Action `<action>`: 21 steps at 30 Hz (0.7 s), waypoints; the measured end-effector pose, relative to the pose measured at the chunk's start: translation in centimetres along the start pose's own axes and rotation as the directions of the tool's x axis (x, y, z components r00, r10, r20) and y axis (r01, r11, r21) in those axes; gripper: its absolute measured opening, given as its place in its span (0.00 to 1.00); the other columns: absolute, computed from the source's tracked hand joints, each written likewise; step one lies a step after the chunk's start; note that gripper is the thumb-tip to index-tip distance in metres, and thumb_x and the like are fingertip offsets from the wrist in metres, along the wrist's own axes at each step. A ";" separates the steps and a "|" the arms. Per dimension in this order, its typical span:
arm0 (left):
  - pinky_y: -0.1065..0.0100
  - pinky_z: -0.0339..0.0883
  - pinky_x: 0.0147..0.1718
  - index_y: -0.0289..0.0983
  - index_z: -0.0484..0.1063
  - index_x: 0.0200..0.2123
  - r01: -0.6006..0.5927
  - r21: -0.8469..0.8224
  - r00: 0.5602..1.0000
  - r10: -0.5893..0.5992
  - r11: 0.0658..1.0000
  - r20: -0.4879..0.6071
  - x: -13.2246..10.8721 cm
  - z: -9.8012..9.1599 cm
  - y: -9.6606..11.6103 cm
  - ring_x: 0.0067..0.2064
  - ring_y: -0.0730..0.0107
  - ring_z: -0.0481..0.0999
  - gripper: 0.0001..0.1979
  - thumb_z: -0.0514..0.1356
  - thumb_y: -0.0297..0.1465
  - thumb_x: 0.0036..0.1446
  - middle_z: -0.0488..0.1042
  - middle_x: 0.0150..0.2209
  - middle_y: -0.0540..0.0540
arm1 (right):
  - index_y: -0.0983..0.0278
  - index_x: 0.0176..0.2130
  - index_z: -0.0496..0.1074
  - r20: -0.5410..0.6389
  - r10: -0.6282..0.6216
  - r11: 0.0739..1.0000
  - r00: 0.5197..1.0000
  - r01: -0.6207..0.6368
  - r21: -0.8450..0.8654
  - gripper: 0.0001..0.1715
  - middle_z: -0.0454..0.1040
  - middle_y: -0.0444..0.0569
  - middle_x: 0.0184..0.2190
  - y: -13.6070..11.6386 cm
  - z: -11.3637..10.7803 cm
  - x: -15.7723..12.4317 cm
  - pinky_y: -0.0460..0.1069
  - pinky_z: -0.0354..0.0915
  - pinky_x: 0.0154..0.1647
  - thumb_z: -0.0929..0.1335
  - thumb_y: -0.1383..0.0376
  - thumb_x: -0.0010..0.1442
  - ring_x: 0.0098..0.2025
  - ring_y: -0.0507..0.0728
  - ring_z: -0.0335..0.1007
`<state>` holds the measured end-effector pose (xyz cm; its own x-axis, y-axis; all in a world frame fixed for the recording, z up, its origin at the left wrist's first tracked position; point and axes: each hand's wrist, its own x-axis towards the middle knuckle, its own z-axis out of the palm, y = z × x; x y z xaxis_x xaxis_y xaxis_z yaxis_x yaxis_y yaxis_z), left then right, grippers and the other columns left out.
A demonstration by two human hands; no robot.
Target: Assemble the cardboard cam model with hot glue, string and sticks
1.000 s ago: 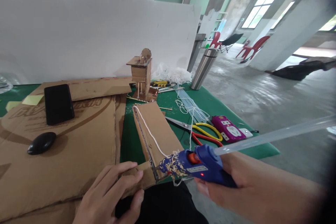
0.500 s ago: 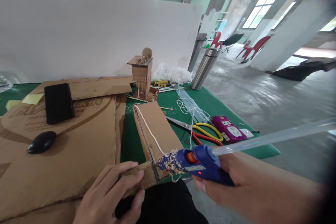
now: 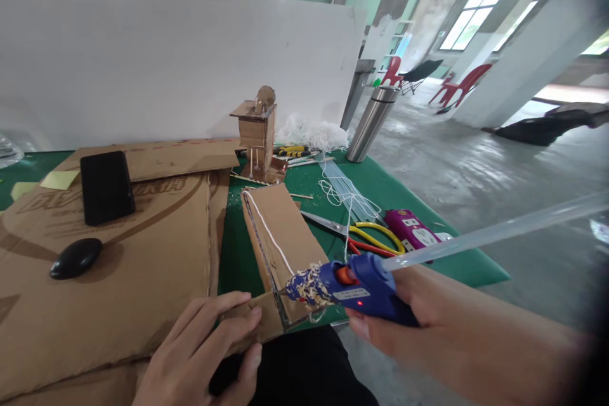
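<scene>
My right hand (image 3: 404,304) is closed around a blue glue gun (image 3: 361,288), with a long clear glue stick (image 3: 499,233) sticking out of its back. Pale crumbs coat the front of the gun, and its nozzle is at the near corner of a cardboard box (image 3: 290,228). White string (image 3: 269,231) runs along the box top. My left hand (image 3: 204,342) grips a small cardboard piece (image 3: 269,317) at the box's near end; whether the piece is joined to the box I cannot tell.
Scissors (image 3: 366,238) with red and yellow handles lie right of the box, near a purple power strip (image 3: 413,228). Behind are a cardboard tower (image 3: 254,133), glue sticks (image 3: 345,187) and a steel flask (image 3: 373,124). A black tablet (image 3: 108,187) and mouse (image 3: 76,258) rest on cardboard at left.
The glue gun in my right hand has shifted slightly left and up along the box's near corner. My left hand stays where it was on the cardboard piece.
</scene>
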<state>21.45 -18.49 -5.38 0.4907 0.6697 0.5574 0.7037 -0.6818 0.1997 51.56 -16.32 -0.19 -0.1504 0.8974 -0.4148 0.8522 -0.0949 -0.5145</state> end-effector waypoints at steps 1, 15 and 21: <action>0.71 0.77 0.42 0.41 0.72 0.47 -0.004 0.002 1.000 0.004 1.000 0.001 0.0 0.0 0.0 0.46 0.66 0.80 0.14 0.63 0.28 0.56 0.79 0.46 0.45 | 0.57 0.35 0.73 0.018 -0.004 1.000 1.000 0.004 0.007 0.20 0.74 0.42 0.26 0.1 0.0 0.0 0.45 0.59 0.23 0.66 0.44 0.59 0.26 0.53 0.65; 0.72 0.75 0.43 0.40 0.70 0.48 -0.030 0.047 0.999 0.030 0.998 0.016 0.3 0.0 0.1 0.47 0.69 0.79 0.14 0.60 0.26 0.58 0.79 0.45 0.45 | 0.55 0.40 0.73 0.088 -0.049 0.999 0.995 0.049 0.007 0.23 0.75 0.42 0.30 0.3 0.0 0.2 0.46 0.60 0.26 0.63 0.41 0.62 0.29 0.53 0.66; 0.72 0.74 0.43 0.40 0.70 0.48 -0.033 0.046 0.999 0.033 0.998 -0.001 0.2 0.2 0.2 0.47 0.70 0.79 0.13 0.59 0.26 0.59 0.79 0.45 0.45 | 0.55 0.41 0.72 0.067 -0.041 0.997 0.997 0.036 0.073 0.23 0.76 0.44 0.31 0.7 0.1 0.2 0.47 0.63 0.28 0.65 0.42 0.60 0.31 0.55 0.68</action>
<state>21.80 -18.38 -5.37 0.5128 0.6467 0.5646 0.7100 -0.6892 0.1445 52.11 -16.25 -0.73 -0.2181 0.8696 -0.4429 0.8077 -0.0939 -0.5820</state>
